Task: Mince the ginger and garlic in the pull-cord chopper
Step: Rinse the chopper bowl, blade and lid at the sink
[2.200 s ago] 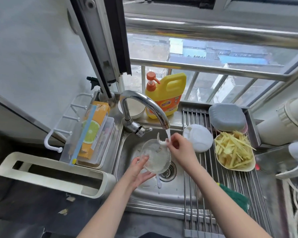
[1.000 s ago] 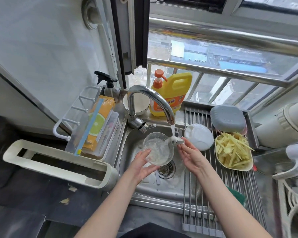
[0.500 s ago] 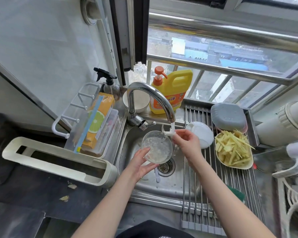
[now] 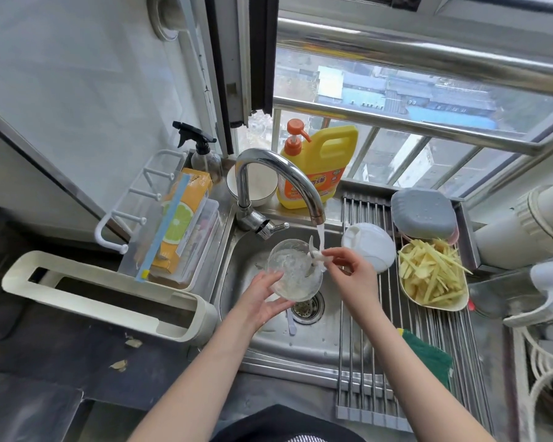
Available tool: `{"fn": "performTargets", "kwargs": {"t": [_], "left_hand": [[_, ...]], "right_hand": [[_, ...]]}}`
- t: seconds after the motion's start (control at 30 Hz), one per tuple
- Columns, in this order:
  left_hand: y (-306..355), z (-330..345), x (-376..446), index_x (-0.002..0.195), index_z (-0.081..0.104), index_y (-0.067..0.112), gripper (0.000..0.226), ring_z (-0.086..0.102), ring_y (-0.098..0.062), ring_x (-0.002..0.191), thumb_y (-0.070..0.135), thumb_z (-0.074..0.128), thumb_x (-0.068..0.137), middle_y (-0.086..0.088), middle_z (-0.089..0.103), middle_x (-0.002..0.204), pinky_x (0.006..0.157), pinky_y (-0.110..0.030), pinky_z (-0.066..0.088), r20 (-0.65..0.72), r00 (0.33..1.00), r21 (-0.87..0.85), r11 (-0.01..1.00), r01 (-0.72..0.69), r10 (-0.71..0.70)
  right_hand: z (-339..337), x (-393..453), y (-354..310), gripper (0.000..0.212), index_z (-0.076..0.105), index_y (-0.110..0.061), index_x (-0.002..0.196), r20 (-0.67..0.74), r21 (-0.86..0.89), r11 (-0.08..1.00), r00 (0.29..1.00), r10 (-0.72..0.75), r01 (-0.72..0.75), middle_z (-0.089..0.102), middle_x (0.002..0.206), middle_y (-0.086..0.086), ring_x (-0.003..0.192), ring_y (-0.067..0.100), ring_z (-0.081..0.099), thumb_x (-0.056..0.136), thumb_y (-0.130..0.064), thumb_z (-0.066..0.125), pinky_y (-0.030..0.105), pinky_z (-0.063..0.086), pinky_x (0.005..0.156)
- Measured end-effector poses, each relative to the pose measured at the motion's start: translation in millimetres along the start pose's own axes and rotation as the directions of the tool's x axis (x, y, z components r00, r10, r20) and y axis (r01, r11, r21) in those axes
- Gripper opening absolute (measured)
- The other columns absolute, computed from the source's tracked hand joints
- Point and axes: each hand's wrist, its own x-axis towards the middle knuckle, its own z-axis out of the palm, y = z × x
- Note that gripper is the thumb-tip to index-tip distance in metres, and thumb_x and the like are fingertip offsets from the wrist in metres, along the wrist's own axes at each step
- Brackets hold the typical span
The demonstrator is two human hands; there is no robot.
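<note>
Rinsing chopper parts over the sink (image 4: 268,349), the person's left hand (image 4: 262,298) is cradling the clear chopper bowl (image 4: 292,269) while the right hand (image 4: 351,269) is pinching the blade (image 4: 315,254) under the tap (image 4: 281,173), sliced ginger (image 4: 433,275) waiting on the rack's far right, so loading probably comes next.

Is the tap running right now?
On: a stream falls from the faucet spout onto the blade piece the right hand holds.

Chopper bowl (image 4: 292,272) under running faucet (image 4: 278,173)
</note>
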Motion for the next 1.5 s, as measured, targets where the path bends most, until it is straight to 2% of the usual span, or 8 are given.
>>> {"fn": "performTargets", "kwargs": {"t": [0.3, 0.5, 0.83, 1.13, 1.27, 1.37, 1.43, 1.5], "left_hand": [[2, 10, 8, 0.123, 0.05, 0.01, 0.035, 0.061, -0.044, 0.106, 0.013, 0.061, 0.09, -0.025, 0.054, 0.123, 0.079, -0.054, 0.055, 0.014, 1.0, 0.023, 0.999, 0.027, -0.028], [9, 24, 14, 0.129, 0.041, 0.005, 0.034, 0.058, -0.047, 0.11, 0.01, 0.048, 0.096, -0.027, 0.051, 0.126, 0.09, -0.051, 0.051, 0.018, 0.998, 0.083, 0.994, 0.065, -0.067], [7, 45, 12, 0.123, 0.044, 0.006, 0.031, 0.066, -0.042, 0.09, 0.027, 0.043, 0.101, -0.027, 0.062, 0.105, 0.06, -0.041, 0.06, -0.044, 0.993, 0.268, 0.956, 0.121, -0.113], [10, 44, 14, 0.121, 0.039, 0.014, 0.023, 0.065, -0.04, 0.083, 0.028, 0.038, 0.102, -0.026, 0.055, 0.116, 0.045, -0.032, 0.057, -0.106, 0.992, 0.405, 0.908, 0.107, -0.07], [12, 39, 19, 0.123, 0.043, 0.015, 0.024, 0.066, -0.037, 0.082, 0.021, 0.04, 0.1, -0.022, 0.054, 0.128, 0.043, -0.028, 0.054, -0.138, 0.99, 0.516, 0.854, 0.066, 0.007], [16, 30, 19, 0.129, 0.045, 0.018, 0.035, 0.065, -0.028, 0.084, 0.009, 0.044, 0.096, -0.016, 0.055, 0.128, 0.047, -0.028, 0.055, -0.056, 0.996, 0.569, 0.822, -0.029, 0.075], [19, 18, 20, 0.13, 0.047, 0.021, 0.037, 0.066, -0.026, 0.09, 0.01, 0.049, 0.095, -0.011, 0.059, 0.123, 0.054, -0.032, 0.057, 0.002, 0.997, 0.532, 0.844, -0.068, 0.079], [20, 10, 17, 0.13, 0.049, 0.02, 0.034, 0.068, -0.026, 0.089, 0.018, 0.051, 0.097, -0.01, 0.064, 0.116, 0.057, -0.033, 0.057, -0.009, 1.0, 0.459, 0.888, -0.014, 0.021]], "right_hand": [[-11, -7, 6, 0.009, 0.068, -0.009, 0.088, -0.144, 0.194, 0.968, 0.972, 0.186, -0.157, 0.07, 0.075, 0.01, 0.064, 0.022, 0.069, 0.088, -0.017, 0.066, 0.028, 0.058, 0.061], [-48, -24, 17, 0.011, 0.071, -0.022, 0.096, -0.238, -0.079, 0.995, 0.971, 0.036, -0.056, 0.069, 0.089, -0.009, 0.08, 0.005, 0.063, 0.088, -0.017, 0.066, 0.015, 0.049, 0.07], [-63, -31, 72, 0.011, 0.064, -0.015, 0.1, -0.147, -0.458, 0.872, 0.982, 0.118, -0.173, 0.061, 0.091, 0.0, 0.083, 0.018, 0.057, 0.094, -0.014, 0.055, 0.027, 0.037, 0.066], [-59, -39, 42, 0.029, 0.06, -0.016, 0.108, -0.437, -0.146, 0.948, 0.879, 0.194, -0.282, 0.056, 0.107, 0.004, 0.088, 0.017, 0.056, 0.086, 0.001, 0.052, 0.025, 0.045, 0.073], [-21, -27, 6, 0.031, 0.043, -0.017, 0.121, -0.099, 0.02, 0.93, 0.925, 0.368, -0.368, 0.058, 0.096, 0.004, 0.075, 0.024, 0.066, 0.094, -0.031, 0.051, 0.035, 0.057, 0.056], [5, -10, -2, 0.036, 0.037, -0.023, 0.121, 0.206, 0.008, 0.817, 0.801, 0.562, -0.576, 0.055, 0.1, 0.009, 0.064, 0.028, 0.068, 0.096, -0.047, 0.043, 0.029, 0.054, 0.044], [18, -6, -1, 0.024, 0.042, -0.022, 0.114, 0.261, -0.025, 0.819, 0.787, 0.559, -0.573, 0.057, 0.102, 0.012, 0.068, 0.031, 0.069, 0.098, -0.04, 0.039, 0.033, 0.058, 0.054], [22, -6, -7, 0.023, 0.048, -0.012, 0.113, 0.185, -0.177, 0.88, 0.863, 0.47, -0.441, 0.057, 0.102, 0.012, 0.063, 0.016, 0.061, 0.099, -0.024, 0.035, 0.013, 0.049, 0.05]]}}
